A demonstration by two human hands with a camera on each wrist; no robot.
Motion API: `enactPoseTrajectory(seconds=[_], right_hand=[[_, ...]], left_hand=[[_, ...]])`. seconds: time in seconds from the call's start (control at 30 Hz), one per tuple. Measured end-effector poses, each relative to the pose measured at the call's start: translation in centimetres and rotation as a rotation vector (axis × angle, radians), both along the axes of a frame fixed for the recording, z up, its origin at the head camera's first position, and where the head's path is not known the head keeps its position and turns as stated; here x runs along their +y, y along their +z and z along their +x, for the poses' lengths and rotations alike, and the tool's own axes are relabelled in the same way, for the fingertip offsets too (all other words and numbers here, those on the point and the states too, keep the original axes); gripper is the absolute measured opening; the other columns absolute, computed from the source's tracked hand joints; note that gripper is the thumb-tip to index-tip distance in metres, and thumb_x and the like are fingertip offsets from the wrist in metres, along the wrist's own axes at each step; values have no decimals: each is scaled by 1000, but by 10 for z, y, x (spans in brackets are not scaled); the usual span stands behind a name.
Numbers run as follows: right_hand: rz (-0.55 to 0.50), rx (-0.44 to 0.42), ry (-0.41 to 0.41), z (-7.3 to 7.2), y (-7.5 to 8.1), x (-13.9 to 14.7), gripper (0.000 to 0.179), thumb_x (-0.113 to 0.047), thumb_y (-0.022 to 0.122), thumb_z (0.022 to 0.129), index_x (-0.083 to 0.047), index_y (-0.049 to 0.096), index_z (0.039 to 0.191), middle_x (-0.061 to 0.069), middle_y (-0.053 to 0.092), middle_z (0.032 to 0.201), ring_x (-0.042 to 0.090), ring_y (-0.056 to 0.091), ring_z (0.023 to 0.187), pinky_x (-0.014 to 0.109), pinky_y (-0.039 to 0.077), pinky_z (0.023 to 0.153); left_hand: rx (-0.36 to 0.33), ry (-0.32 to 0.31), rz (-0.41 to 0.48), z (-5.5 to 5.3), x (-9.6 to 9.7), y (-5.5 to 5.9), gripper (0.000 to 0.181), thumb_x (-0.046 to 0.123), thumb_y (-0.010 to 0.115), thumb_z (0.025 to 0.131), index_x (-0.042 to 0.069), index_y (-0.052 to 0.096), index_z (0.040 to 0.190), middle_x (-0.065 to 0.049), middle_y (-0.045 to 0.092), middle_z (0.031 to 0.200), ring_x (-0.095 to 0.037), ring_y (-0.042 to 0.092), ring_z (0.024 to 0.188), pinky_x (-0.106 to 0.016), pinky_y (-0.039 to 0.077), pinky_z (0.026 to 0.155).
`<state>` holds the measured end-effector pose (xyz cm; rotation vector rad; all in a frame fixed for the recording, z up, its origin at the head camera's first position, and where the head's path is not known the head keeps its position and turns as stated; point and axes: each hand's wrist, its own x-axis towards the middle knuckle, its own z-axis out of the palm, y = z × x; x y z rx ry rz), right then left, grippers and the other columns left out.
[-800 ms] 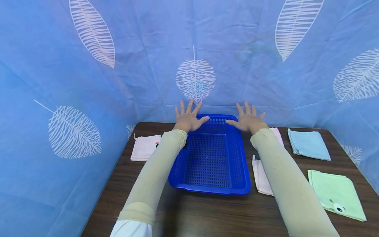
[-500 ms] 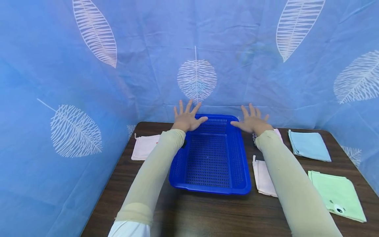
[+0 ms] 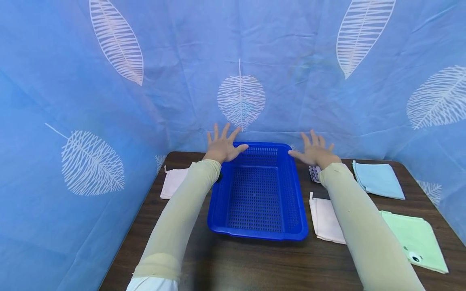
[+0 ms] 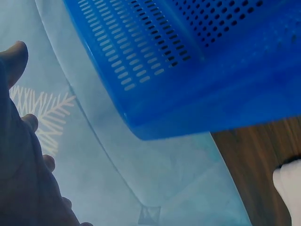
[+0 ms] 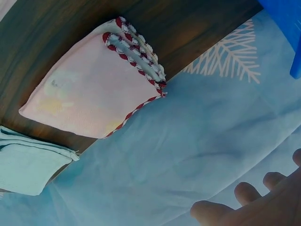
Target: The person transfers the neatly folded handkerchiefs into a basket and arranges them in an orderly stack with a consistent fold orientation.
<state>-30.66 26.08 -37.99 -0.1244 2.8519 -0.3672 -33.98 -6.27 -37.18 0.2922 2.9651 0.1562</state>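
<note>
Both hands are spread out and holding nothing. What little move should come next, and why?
Probably bring the right hand to the red-and-white-edged pink towel: that hand is open and free, the towel lies close by, folded, and it sits outside the blue basket, where no towel shows yet.

Basket [image 3: 257, 235] on table [image 3: 262, 266], centre | one cloth [image 3: 173, 182] left of it | four cloths [image 3: 380, 180] right, two behind two | curtain [image 3: 174, 101] behind table | left hand [image 3: 221, 148] by basket's far left corner, right hand [image 3: 314, 154] by far right corner

The basket [image 3: 255, 198] is deep blue, the backdrop [image 3: 284, 93] lighter blue with white leaves [image 3: 240, 97], the table [image 3: 262, 262] brown.
</note>
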Motion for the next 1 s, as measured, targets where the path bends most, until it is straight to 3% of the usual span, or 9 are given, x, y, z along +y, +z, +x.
enactPoseTrajectory(seconds=[0.13, 0.23, 0.57, 0.8, 1.0], right_hand=[[5, 3, 0, -1, -1, 4, 102, -74, 35, 98, -11, -13, 163, 28, -23, 166, 59, -14, 151, 84, -8, 111], [14, 0, 3, 0, -2, 7, 104, -76, 33, 97, -11, -14, 163, 29, -23, 166, 59, -14, 151, 83, -7, 112], [8, 12, -3, 2, -2, 15, 105, -79, 31, 95, -13, -13, 164, 28, -21, 167, 59, -13, 151, 83, -7, 111], [9, 9, -11, 7, 0, 21, 112, -87, 29, 90, -14, -14, 164, 30, -20, 167, 61, -11, 150, 83, -6, 111], [33, 5, -6, 10, -5, 28, 109, -83, 28, 93, -10, -12, 164, 32, -17, 166, 62, -9, 150, 83, -6, 111]], left_hand=[[32, -13, 7, 10, -5, 9, 77, 76, 27, 98, 46, -1, 162, 3, -13, 174, -40, -23, 157, -65, -6, 126], [42, -18, 2, 11, -9, 9, 77, 76, 26, 98, 45, -3, 162, 3, -14, 174, -41, -22, 157, -65, -6, 126], [28, -5, -47, 4, -21, 1, 79, 78, 28, 97, 47, -6, 162, 4, -19, 173, -40, -28, 155, -65, -7, 126], [62, -14, -24, 11, -28, -4, 78, 77, 28, 97, 45, -1, 163, 3, -14, 174, -40, -23, 157, -64, -7, 127], [52, -12, -41, 9, -37, -18, 78, 77, 26, 97, 45, -1, 163, 3, -14, 174, -41, -21, 158, -65, -3, 127]])
